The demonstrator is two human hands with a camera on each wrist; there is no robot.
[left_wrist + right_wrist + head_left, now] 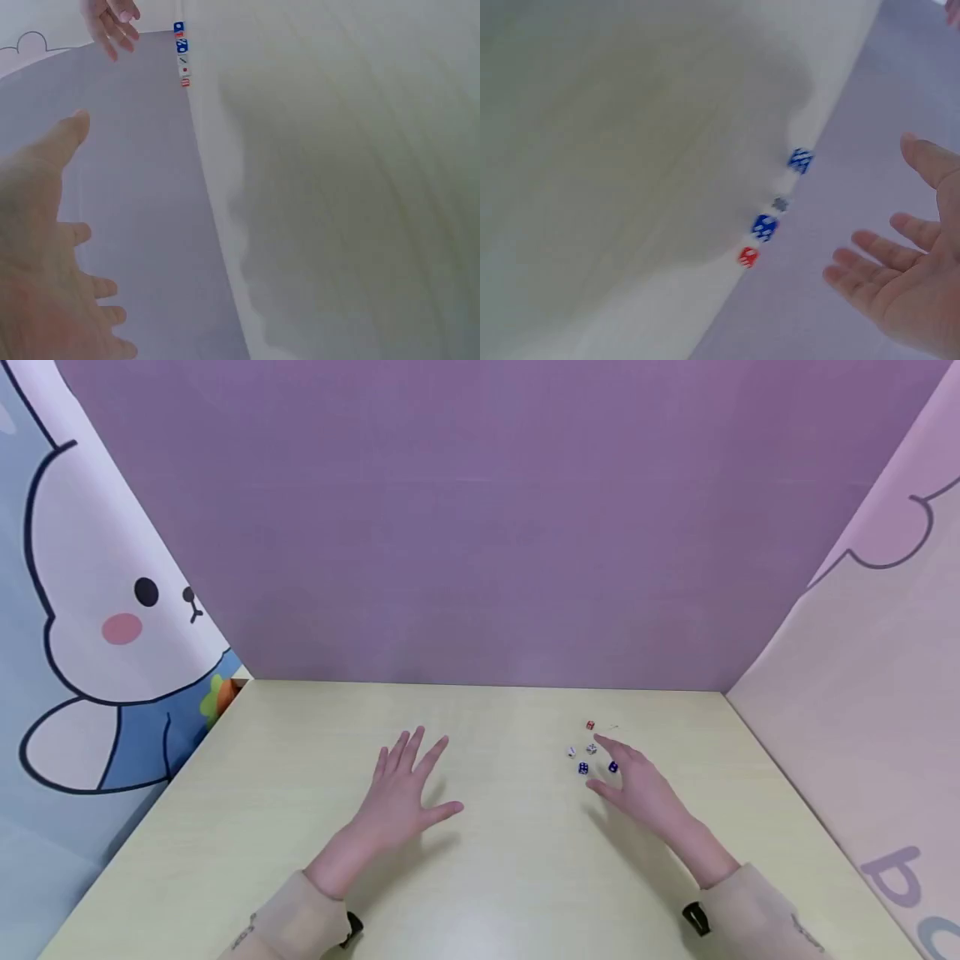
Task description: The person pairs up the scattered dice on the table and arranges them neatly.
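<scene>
A small group of dice lies on the table near my right hand (643,789). Farthest back is a red die (590,725), with two white dice (572,752) in front of it. Closer to me are a blue die (583,768) and a second blue die (612,767), which sits between my right thumb and index finger in the head view. That hand is held over the table, fingers extended, nothing gripped. To the left, my left hand (397,802) hovers with fingers spread, away from the dice and holding nothing.
The pale wooden table (517,877) ends at a purple back panel (480,527). A panel with a cartoon rabbit (90,568) stands on the left, and a pink and white panel (885,693) on the right. Both hands cast shadows on the tabletop.
</scene>
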